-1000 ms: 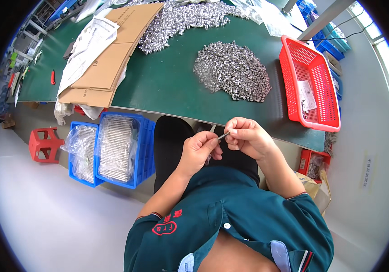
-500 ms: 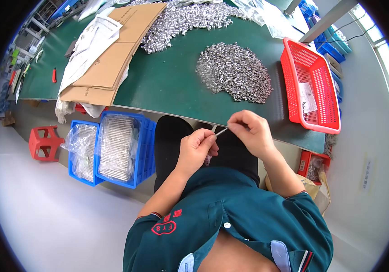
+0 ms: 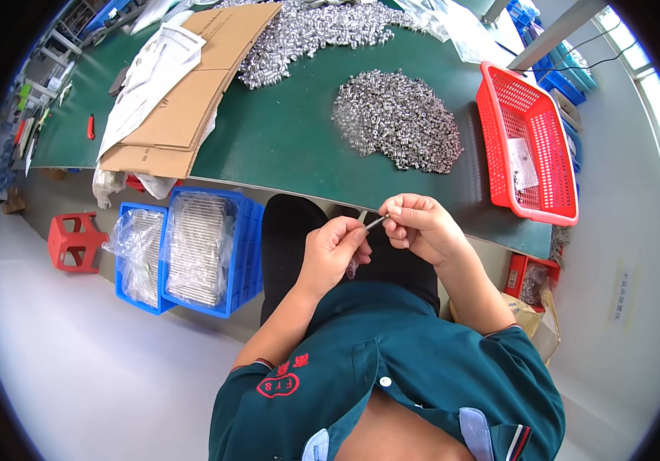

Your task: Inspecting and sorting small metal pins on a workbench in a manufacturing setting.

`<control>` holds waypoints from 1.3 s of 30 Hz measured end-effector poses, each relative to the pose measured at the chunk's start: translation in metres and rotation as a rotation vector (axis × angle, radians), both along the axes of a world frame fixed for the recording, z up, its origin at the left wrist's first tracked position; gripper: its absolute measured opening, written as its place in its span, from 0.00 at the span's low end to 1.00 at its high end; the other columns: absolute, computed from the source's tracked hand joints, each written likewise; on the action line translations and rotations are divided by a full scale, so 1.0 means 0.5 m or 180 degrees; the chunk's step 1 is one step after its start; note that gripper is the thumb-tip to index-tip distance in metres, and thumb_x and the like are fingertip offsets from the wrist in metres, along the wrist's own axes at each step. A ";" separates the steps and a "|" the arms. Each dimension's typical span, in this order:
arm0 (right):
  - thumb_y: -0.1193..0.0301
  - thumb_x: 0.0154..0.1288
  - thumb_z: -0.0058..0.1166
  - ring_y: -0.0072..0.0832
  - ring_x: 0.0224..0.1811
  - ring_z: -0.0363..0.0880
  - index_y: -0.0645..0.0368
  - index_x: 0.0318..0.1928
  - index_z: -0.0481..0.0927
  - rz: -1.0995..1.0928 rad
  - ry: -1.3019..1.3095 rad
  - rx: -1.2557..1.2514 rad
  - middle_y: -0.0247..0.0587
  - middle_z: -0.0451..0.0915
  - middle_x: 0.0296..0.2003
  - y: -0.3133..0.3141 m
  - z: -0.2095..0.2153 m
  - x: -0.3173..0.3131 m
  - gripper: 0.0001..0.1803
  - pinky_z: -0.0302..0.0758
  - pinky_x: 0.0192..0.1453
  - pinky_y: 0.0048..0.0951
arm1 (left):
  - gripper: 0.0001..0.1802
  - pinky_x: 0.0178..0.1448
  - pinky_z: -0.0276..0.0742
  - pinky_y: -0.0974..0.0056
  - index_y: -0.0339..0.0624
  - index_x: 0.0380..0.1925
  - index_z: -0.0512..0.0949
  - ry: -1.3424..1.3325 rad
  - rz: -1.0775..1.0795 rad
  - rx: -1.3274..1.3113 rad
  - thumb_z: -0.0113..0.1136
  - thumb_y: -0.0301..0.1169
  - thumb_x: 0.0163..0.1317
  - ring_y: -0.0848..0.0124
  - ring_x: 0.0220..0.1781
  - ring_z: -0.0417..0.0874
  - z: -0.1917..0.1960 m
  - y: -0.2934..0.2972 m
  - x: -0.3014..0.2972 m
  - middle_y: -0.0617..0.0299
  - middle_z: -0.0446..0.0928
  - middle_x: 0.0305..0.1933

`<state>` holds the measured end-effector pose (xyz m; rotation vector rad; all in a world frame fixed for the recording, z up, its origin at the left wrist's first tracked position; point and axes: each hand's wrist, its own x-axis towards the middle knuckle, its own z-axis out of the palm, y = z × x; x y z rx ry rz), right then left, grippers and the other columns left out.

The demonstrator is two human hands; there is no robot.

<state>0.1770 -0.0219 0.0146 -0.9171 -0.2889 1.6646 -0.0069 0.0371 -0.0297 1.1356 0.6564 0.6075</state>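
My left hand [image 3: 331, 250] is closed in a pinch on a thin metal rod [image 3: 375, 223], which slants up toward the right. At the rod's upper end, the thumb and forefinger of my right hand [image 3: 427, 227] are pressed together; whatever small piece they hold is too small to make out. Below my left fingers a pinkish, shiny bit [image 3: 352, 269] shows, mostly hidden. Both hands are over my lap, just in front of the table edge. Beyond them, a heap of small silvery metal pieces [image 3: 399, 123] lies on the green table [image 3: 284, 138].
A red plastic basket [image 3: 491, 146] stands at the table's right. Another pile of shiny pieces [image 3: 322, 34] lies at the back, beside flattened cardboard [image 3: 184, 107]. Blue crates [image 3: 247, 257] with bagged metal rods and a red stool [image 3: 76, 244] stand at lower left.
My right hand has shifted slightly down and left, and its fingers have curled in closer around the rod's upper end. My left hand has hardly moved.
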 end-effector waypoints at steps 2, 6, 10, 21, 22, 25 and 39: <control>0.74 0.66 0.52 0.18 0.24 0.70 0.65 0.38 0.78 0.0020 -0.0073 -0.0069 0.36 0.76 0.23 -0.001 0.000 0.000 0.06 0.63 0.24 0.19 | 0.07 0.27 0.75 0.74 0.35 0.32 0.77 0.0036 0.0016 0.0047 0.53 0.26 0.66 0.78 0.23 0.80 0.000 -0.002 -0.001 0.63 0.78 0.23; 0.75 0.66 0.52 0.17 0.23 0.70 0.65 0.37 0.78 0.0064 -0.0081 -0.0052 0.36 0.76 0.23 -0.003 -0.003 0.001 0.06 0.63 0.24 0.19 | 0.06 0.27 0.74 0.74 0.35 0.33 0.77 0.0072 0.0053 0.0208 0.53 0.26 0.66 0.78 0.23 0.80 0.000 -0.005 0.001 0.63 0.78 0.23; 0.74 0.65 0.54 0.16 0.25 0.72 0.65 0.37 0.79 0.0199 -0.0056 0.0018 0.33 0.77 0.25 -0.007 -0.009 0.011 0.06 0.68 0.26 0.18 | 0.06 0.27 0.75 0.74 0.35 0.33 0.77 0.0074 0.0021 0.0234 0.53 0.26 0.66 0.78 0.24 0.80 -0.001 -0.007 0.002 0.63 0.79 0.24; 0.69 0.68 0.52 0.16 0.25 0.72 0.63 0.42 0.79 0.0196 -0.0999 0.0100 0.32 0.77 0.25 -0.015 0.005 -0.007 0.10 0.68 0.28 0.18 | 0.09 0.28 0.79 0.69 0.32 0.37 0.75 -0.0320 -0.0222 -0.0216 0.51 0.29 0.69 0.72 0.25 0.80 -0.016 -0.006 0.003 0.57 0.79 0.28; 0.69 0.68 0.52 0.16 0.25 0.72 0.63 0.42 0.79 0.0195 -0.1002 0.0102 0.32 0.77 0.25 -0.015 0.009 -0.006 0.10 0.68 0.28 0.18 | 0.09 0.28 0.79 0.69 0.32 0.37 0.75 -0.0337 -0.0244 -0.0235 0.51 0.29 0.69 0.71 0.24 0.80 -0.014 -0.006 0.005 0.57 0.79 0.28; 0.71 0.66 0.54 0.13 0.27 0.70 0.63 0.44 0.79 -0.0195 -0.1588 0.0303 0.29 0.77 0.30 -0.015 0.008 -0.006 0.10 0.67 0.30 0.15 | 0.10 0.27 0.79 0.69 0.32 0.37 0.74 -0.0413 -0.0181 -0.0375 0.51 0.30 0.69 0.72 0.24 0.80 -0.017 -0.004 0.007 0.56 0.79 0.29; 0.77 0.60 0.59 0.14 0.35 0.74 0.64 0.41 0.80 0.0074 -0.3235 0.0428 0.28 0.78 0.32 -0.001 0.004 0.012 0.08 0.73 0.41 0.19 | 0.09 0.30 0.80 0.68 0.34 0.39 0.73 -0.0493 -0.0303 -0.0662 0.52 0.31 0.68 0.69 0.25 0.82 -0.025 0.007 0.003 0.56 0.79 0.27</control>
